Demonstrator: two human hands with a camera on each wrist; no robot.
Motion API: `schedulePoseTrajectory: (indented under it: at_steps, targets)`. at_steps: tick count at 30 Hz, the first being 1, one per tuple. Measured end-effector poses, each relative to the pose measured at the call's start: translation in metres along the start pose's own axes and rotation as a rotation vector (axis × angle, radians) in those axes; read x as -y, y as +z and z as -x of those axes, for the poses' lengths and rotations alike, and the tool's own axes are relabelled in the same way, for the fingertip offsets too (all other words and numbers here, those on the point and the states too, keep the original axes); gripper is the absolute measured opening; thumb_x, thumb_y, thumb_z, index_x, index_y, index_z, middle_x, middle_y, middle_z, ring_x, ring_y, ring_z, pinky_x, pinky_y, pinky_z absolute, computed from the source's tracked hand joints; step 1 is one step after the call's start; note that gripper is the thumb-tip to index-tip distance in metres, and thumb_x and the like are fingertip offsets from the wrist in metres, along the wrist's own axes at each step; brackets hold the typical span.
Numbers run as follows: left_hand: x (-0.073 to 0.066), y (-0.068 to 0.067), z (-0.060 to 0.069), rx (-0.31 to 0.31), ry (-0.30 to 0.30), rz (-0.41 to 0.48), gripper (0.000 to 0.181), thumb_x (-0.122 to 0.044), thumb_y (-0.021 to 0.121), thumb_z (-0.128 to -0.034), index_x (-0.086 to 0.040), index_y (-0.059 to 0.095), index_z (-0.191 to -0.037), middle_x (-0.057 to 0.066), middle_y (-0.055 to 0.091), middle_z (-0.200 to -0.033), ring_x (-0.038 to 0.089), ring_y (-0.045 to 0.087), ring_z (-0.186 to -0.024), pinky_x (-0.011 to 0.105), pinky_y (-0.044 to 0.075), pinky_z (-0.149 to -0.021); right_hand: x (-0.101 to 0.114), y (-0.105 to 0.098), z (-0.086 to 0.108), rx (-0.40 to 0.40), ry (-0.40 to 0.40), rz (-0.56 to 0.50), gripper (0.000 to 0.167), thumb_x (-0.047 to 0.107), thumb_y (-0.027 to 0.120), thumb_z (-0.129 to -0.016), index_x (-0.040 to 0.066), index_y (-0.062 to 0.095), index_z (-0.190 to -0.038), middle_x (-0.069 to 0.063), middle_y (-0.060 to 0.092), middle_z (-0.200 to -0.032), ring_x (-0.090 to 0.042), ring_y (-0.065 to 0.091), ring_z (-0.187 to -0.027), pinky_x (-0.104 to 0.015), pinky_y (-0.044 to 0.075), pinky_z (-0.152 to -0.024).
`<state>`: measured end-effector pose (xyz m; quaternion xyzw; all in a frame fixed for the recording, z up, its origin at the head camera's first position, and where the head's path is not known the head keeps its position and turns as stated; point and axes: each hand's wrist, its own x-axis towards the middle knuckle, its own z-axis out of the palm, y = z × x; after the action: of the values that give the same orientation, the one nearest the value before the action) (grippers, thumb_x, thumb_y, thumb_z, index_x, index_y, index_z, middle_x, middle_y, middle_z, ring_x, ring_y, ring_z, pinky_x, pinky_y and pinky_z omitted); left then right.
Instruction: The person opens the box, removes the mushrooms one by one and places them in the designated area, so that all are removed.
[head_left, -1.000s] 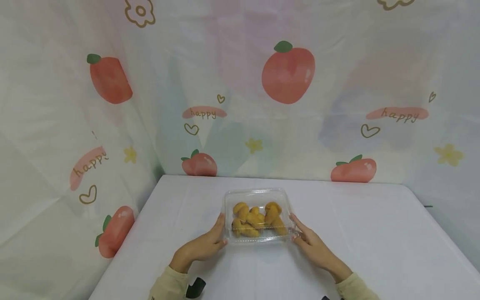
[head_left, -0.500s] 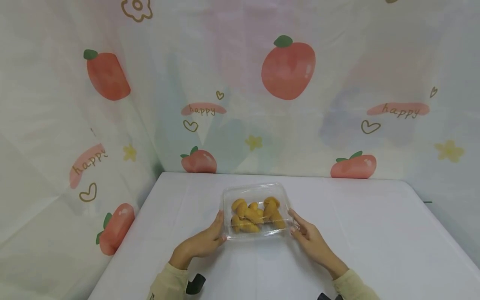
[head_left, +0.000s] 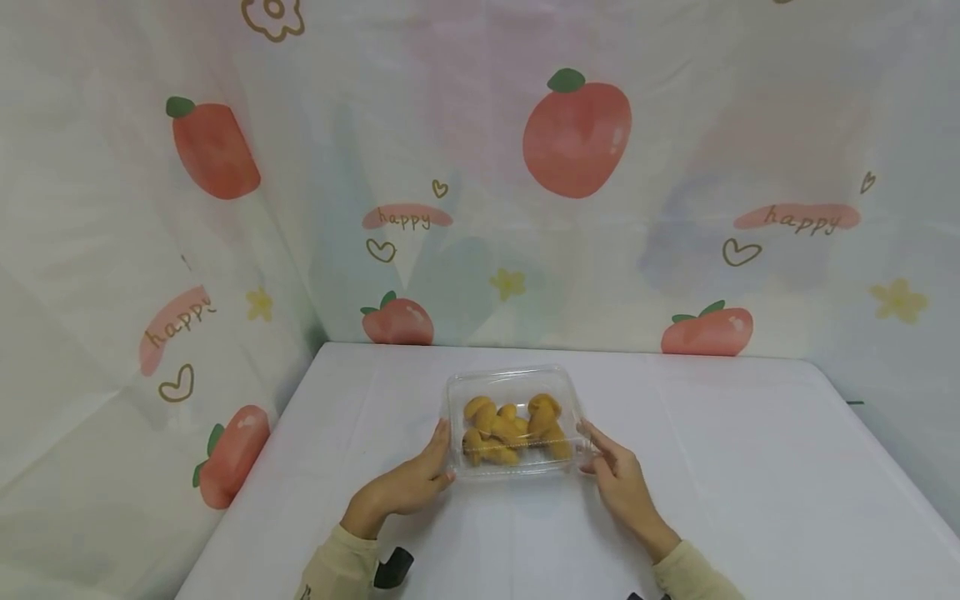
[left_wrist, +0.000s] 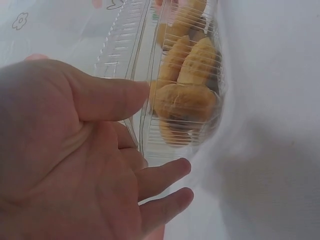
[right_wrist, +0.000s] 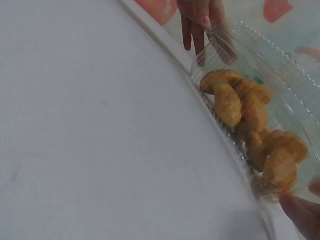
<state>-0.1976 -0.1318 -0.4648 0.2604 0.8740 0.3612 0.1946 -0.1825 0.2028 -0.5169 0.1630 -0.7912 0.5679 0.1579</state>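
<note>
A clear lidded plastic container holds several yellow-brown mushroom-shaped pieces on the white table. My left hand grips its left side; in the left wrist view that hand has its thumb on the clear rim, two fingers partly hidden behind the plastic, and the other two stretched out. At the opposite side my right hand holds the near right corner between thumb and fingers. Only fingertips of the right hand show beside the pieces in the right wrist view. The lid looks closed.
White cloth covers the table. Behind and to the left hangs a printed curtain with red fruit, hearts and "happy" lettering. A black object is by the left sleeve.
The container has shifted slightly in the head view and sits at a slight slant, its right side a little farther back. My right hand has turned slightly, its wrist now nearer the middle.
</note>
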Motion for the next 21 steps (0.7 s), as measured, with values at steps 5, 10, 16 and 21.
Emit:
schedulePoseTrajectory:
  at_steps: [5, 10, 16, 21]
  targets:
    - [0.0, -0.003, 0.002, -0.006, 0.014, 0.001, 0.073, -0.01, 0.042, -0.1068, 0.012, -0.006, -0.156, 0.029, -0.012, -0.166, 0.042, -0.007, -0.157, 0.059, 0.006, -0.126, -0.003, -0.006, -0.004, 0.039, 0.012, -0.03, 0.055, -0.021, 0.043, -0.087, -0.019, 0.041, -0.143, -0.041, 0.053, -0.135, -0.004, 0.07, -0.097, -0.026, 0.063, -0.071]
    - [0.003, -0.006, 0.003, -0.016, 0.032, -0.002, 0.074, -0.012, 0.045, -0.1068, 0.013, -0.003, -0.156, 0.029, -0.01, -0.167, 0.042, -0.006, -0.157, 0.06, 0.006, -0.125, -0.001, -0.018, -0.008, 0.143, 0.021, -0.044, 0.058, -0.017, 0.054, -0.088, -0.017, 0.041, -0.144, -0.044, 0.054, -0.133, -0.001, 0.068, -0.101, -0.022, 0.061, -0.072]
    - [0.008, -0.011, 0.003, -0.037, 0.048, -0.045, 0.074, -0.013, 0.049, -0.1057, 0.013, 0.002, -0.157, 0.029, 0.0, -0.167, 0.043, 0.003, -0.157, 0.061, 0.01, -0.125, 0.001, -0.033, -0.014, 0.275, 0.024, -0.049, 0.055, -0.006, 0.062, -0.094, -0.016, 0.04, -0.143, -0.046, 0.055, -0.129, -0.008, 0.071, -0.104, -0.019, 0.059, -0.079]
    - [0.009, -0.017, 0.006, -0.043, 0.047, -0.052, 0.074, -0.015, 0.052, -0.1051, 0.01, 0.007, -0.158, 0.027, 0.007, -0.168, 0.042, 0.01, -0.157, 0.06, 0.014, -0.125, 0.003, -0.046, -0.018, 0.374, 0.06, -0.015, 0.052, 0.001, 0.063, -0.097, -0.013, 0.042, -0.142, -0.042, 0.056, -0.129, -0.024, 0.07, -0.108, -0.019, 0.058, -0.084]
